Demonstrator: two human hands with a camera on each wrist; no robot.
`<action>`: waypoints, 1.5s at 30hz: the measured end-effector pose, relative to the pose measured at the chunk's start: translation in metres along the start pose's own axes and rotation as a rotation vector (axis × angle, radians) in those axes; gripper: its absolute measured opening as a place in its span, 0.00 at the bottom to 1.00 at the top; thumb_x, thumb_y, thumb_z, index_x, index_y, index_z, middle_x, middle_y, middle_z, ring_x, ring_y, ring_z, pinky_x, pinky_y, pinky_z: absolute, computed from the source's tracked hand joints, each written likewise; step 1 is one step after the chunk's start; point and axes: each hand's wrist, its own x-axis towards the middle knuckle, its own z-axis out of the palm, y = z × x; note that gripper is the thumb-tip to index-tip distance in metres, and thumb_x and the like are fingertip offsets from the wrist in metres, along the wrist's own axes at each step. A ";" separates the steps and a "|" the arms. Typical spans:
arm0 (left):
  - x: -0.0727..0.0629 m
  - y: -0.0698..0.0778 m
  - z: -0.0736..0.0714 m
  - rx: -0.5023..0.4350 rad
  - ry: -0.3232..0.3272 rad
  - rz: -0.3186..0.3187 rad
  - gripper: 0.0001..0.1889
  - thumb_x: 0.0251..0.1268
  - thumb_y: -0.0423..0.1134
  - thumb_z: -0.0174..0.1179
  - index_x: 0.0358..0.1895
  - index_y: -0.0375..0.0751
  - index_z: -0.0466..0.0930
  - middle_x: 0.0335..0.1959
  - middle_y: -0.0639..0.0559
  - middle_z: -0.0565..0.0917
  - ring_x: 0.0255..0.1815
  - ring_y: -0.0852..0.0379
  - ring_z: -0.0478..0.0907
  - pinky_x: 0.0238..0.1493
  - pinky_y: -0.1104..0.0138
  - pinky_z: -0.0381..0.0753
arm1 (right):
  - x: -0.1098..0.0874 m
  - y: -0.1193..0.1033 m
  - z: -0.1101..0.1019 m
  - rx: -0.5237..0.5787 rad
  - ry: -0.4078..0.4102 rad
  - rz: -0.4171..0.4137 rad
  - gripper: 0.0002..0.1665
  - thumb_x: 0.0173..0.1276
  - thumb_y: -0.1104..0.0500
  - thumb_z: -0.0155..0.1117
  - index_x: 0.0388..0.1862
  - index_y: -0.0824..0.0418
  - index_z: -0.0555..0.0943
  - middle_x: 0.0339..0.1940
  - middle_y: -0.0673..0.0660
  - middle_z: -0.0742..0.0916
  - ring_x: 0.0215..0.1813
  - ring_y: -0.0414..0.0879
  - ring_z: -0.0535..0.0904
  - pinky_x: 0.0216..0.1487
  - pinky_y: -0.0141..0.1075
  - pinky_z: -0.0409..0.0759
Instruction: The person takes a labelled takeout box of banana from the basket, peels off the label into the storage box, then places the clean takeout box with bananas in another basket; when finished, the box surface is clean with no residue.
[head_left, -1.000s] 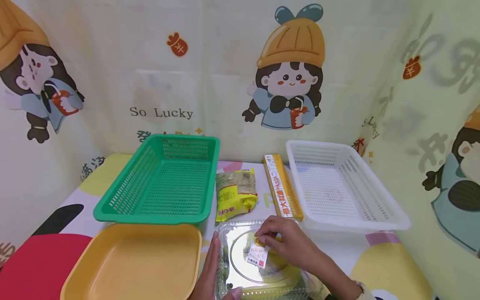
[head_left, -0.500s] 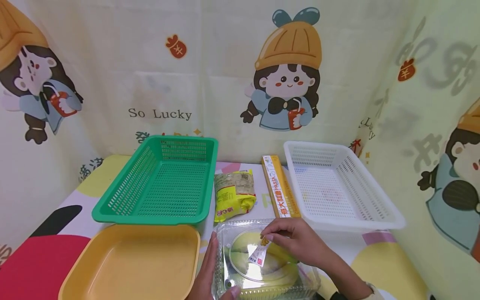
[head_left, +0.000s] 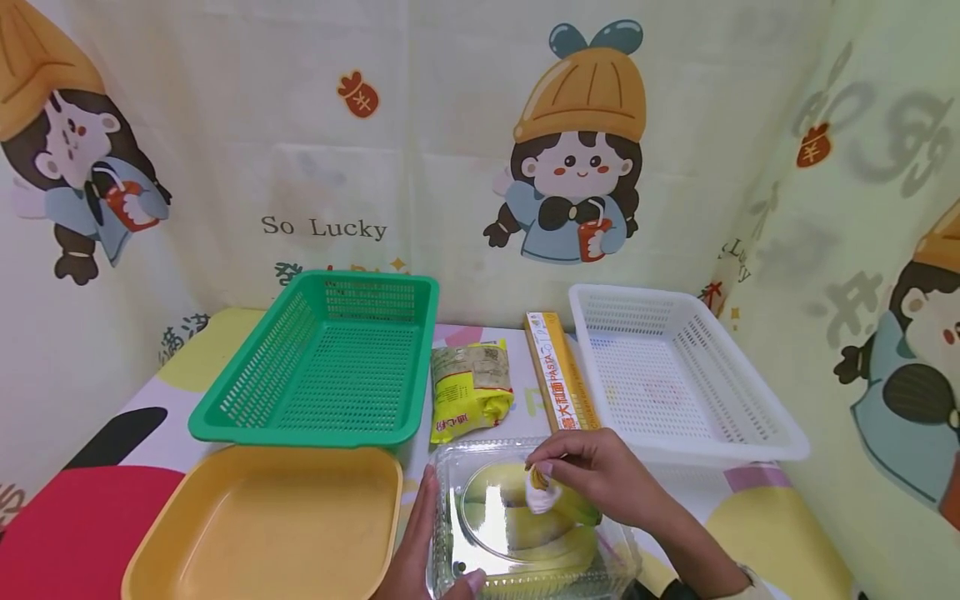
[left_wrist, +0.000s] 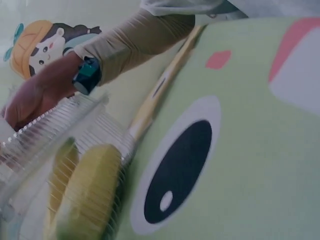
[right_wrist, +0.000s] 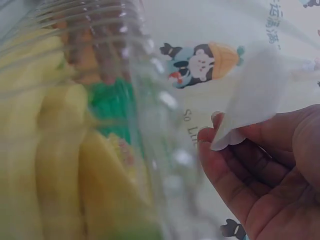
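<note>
A clear plastic clamshell box (head_left: pixel 487 447) with yellow bananas (head_left: pixel 555 550) inside stands at the near middle of the table. My right hand (head_left: pixel 607 475) pinches a label sticker (head_left: pixel 542 496) between thumb and fingertips above the lid. The sticker is bent over, its white back showing in the right wrist view, where the same sticker (right_wrist: pixel 257 92) stands up from the fingertips. My left hand (head_left: pixel 420 533) lies with straight fingers along the box's left side, its thumb at the near left corner. Through the ribbed wall, the bananas (left_wrist: pixel 90 190) appear in the left wrist view.
A yellow tray (head_left: pixel 270 525) stands left of the box, with a green basket (head_left: pixel 423 367) behind it. Beyond the box lie a yellow food bag (head_left: pixel 471 392) and a pasta box (head_left: pixel 558 375). A white basket (head_left: pixel 757 383) stands at the back right.
The sticker, flat against the lid with its printed side up a second ago, has come up and curled over in my right hand, which moved slightly right. My left hand stays in place.
</note>
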 end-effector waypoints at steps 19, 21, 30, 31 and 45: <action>0.001 0.031 -0.018 0.001 0.096 0.188 0.43 0.58 0.30 0.65 0.77 0.48 0.54 0.78 0.54 0.54 0.74 0.67 0.51 0.65 0.72 0.59 | 0.007 -0.024 0.021 0.092 0.052 -0.062 0.08 0.68 0.69 0.62 0.42 0.66 0.86 0.39 0.56 0.87 0.38 0.46 0.84 0.39 0.40 0.84; 0.003 0.028 -0.025 -0.015 0.076 0.264 0.42 0.58 0.27 0.64 0.76 0.46 0.55 0.78 0.49 0.53 0.75 0.65 0.50 0.65 0.76 0.56 | 0.009 -0.027 0.026 0.085 0.052 -0.055 0.07 0.69 0.68 0.62 0.42 0.65 0.86 0.39 0.56 0.87 0.38 0.46 0.84 0.39 0.40 0.84; 0.003 0.025 -0.058 0.063 0.151 0.299 0.41 0.55 0.21 0.64 0.73 0.47 0.62 0.75 0.42 0.59 0.73 0.67 0.55 0.63 0.78 0.58 | 0.022 -0.040 0.048 0.054 0.039 0.015 0.07 0.69 0.65 0.64 0.42 0.63 0.87 0.38 0.52 0.88 0.39 0.43 0.83 0.41 0.37 0.84; 0.002 0.024 -0.061 0.070 0.154 0.303 0.41 0.54 0.20 0.64 0.73 0.45 0.62 0.75 0.41 0.60 0.73 0.66 0.55 0.63 0.78 0.59 | 0.024 -0.041 0.052 0.058 0.039 0.019 0.07 0.68 0.65 0.64 0.42 0.63 0.87 0.38 0.52 0.88 0.40 0.42 0.83 0.41 0.37 0.84; -0.007 0.024 -0.104 0.162 0.252 0.190 0.36 0.58 0.18 0.61 0.72 0.39 0.64 0.72 0.44 0.66 0.69 0.67 0.63 0.60 0.80 0.64 | 0.052 -0.058 0.114 -0.036 -0.063 -0.136 0.07 0.68 0.66 0.64 0.42 0.64 0.87 0.37 0.51 0.88 0.41 0.30 0.80 0.41 0.26 0.81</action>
